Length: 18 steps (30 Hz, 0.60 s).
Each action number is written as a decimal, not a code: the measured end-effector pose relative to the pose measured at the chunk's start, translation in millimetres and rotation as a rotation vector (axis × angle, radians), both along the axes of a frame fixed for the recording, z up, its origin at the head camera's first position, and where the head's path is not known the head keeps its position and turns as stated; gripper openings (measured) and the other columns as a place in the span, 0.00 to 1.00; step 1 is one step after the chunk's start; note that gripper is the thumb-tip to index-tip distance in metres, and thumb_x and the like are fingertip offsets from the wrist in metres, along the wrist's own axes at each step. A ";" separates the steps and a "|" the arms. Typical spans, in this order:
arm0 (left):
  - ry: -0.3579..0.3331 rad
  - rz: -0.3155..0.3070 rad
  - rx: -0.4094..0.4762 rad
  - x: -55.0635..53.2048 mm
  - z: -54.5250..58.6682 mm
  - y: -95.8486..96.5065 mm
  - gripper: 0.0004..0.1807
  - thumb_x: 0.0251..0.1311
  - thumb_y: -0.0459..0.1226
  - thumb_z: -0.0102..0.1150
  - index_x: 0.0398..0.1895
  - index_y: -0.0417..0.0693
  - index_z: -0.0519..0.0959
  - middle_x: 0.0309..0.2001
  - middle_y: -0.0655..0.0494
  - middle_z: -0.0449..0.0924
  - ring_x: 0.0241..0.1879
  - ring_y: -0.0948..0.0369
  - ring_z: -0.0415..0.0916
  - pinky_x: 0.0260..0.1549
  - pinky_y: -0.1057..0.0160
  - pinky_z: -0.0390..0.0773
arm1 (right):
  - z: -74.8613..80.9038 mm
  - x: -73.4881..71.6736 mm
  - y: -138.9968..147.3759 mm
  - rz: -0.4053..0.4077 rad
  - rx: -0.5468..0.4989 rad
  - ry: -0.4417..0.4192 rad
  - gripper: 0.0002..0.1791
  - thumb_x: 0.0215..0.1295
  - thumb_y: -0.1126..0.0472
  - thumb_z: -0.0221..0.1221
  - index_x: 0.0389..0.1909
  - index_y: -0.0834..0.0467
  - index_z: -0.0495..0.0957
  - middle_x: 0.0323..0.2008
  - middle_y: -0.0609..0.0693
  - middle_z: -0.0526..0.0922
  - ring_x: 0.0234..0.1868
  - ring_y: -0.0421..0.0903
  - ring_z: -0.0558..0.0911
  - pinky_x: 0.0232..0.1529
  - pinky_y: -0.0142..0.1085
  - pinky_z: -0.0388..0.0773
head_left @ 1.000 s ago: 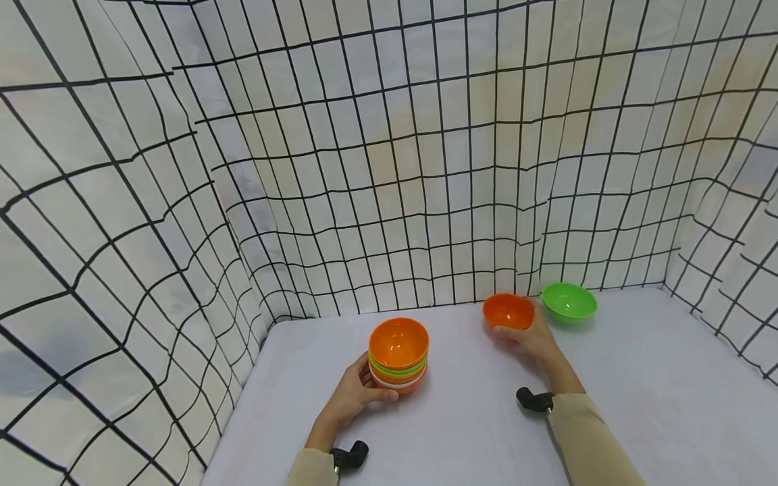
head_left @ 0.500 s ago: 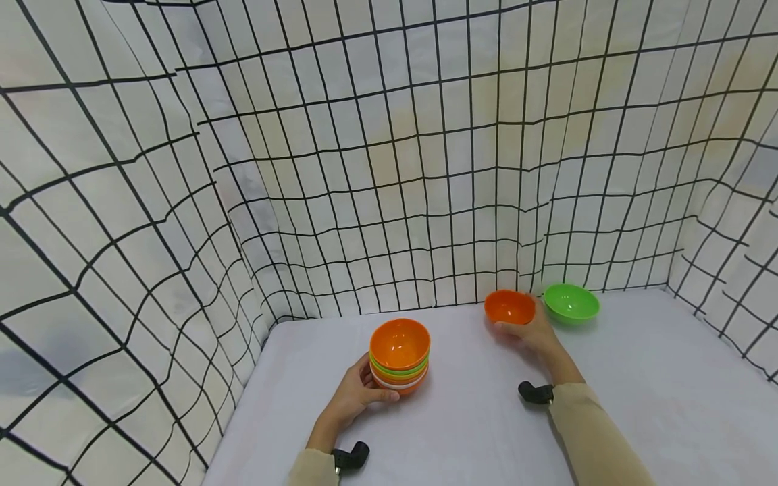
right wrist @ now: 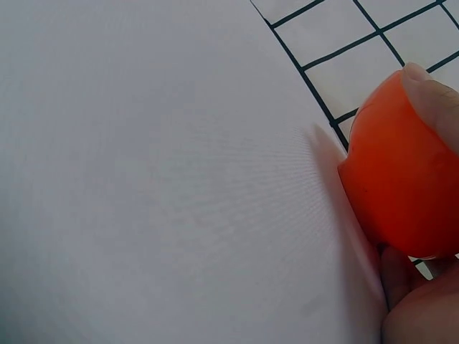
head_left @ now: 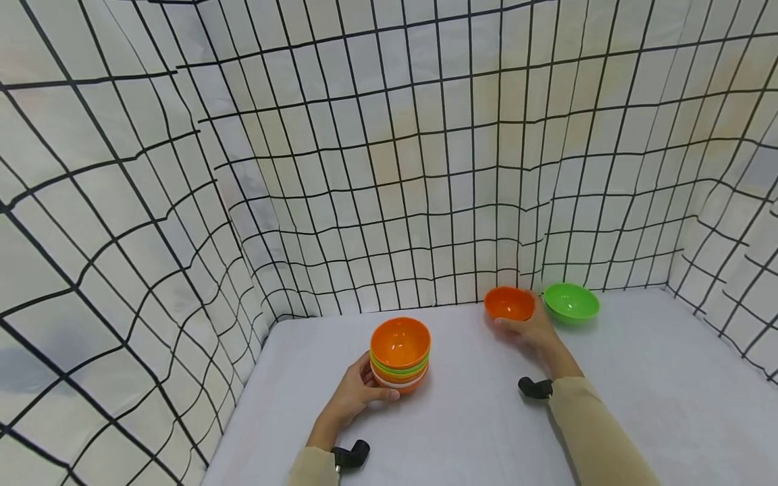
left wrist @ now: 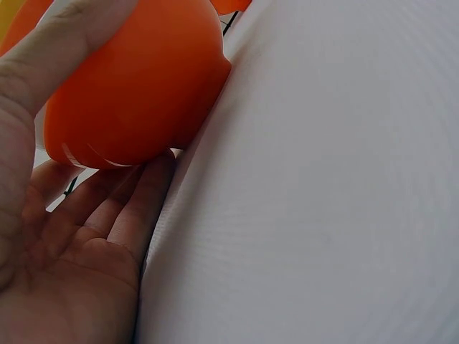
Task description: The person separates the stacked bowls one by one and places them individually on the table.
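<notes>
A stack of several nested bowls (head_left: 400,345), orange on top with green, orange and white rims below, stands on the white table. My left hand (head_left: 355,390) holds its left side, thumb in front and fingers curving behind; in the left wrist view the lowest orange bowl (left wrist: 143,79) lies between thumb and fingers. Farther back, a red-orange bowl (head_left: 509,304) stands upright near the table's rear edge. My right hand (head_left: 535,327) grips that bowl from its right, thumb on the near side. Just right of the hand sits a green bowl (head_left: 571,304).
A white wall with a black grid (head_left: 389,162) rises behind the table (head_left: 462,418) and along both sides. Between the stack and the red-orange bowl lies a stretch of white tabletop. Each wrist bears a small black camera mount (head_left: 535,388).
My right hand has pushed the red-orange bowl slightly back toward the rear wall. The left hand, the stack and the green bowl have stayed in place.
</notes>
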State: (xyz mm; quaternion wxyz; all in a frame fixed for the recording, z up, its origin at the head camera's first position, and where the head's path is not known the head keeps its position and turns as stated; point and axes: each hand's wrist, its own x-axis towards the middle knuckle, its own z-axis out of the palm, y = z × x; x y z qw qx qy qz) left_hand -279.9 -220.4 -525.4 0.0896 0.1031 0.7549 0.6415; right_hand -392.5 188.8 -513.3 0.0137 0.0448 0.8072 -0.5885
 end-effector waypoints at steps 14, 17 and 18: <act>0.002 0.003 -0.016 -1.2 -0.7 -0.1 0.51 0.46 0.40 0.83 0.75 0.58 0.64 0.70 0.54 0.73 0.66 0.56 0.75 0.65 0.69 0.76 | -2.9 -1.2 -0.3 -0.016 -0.042 0.013 0.69 0.56 0.56 0.76 0.83 0.52 0.31 0.80 0.65 0.47 0.78 0.67 0.53 0.79 0.63 0.54; 0.002 0.001 -0.014 -0.6 -0.3 -0.4 0.51 0.46 0.40 0.83 0.75 0.57 0.64 0.70 0.54 0.73 0.66 0.55 0.75 0.65 0.69 0.76 | -1.2 0.3 -1.2 -0.022 -0.039 0.012 0.69 0.56 0.56 0.76 0.83 0.53 0.31 0.81 0.66 0.46 0.78 0.67 0.52 0.79 0.64 0.53; 0.001 0.001 -0.013 -0.5 -0.3 -0.5 0.52 0.46 0.39 0.83 0.75 0.57 0.64 0.70 0.54 0.73 0.66 0.55 0.75 0.65 0.69 0.76 | -0.8 1.0 -1.6 -0.026 -0.042 0.014 0.69 0.57 0.56 0.76 0.83 0.53 0.31 0.81 0.66 0.46 0.79 0.68 0.52 0.79 0.64 0.53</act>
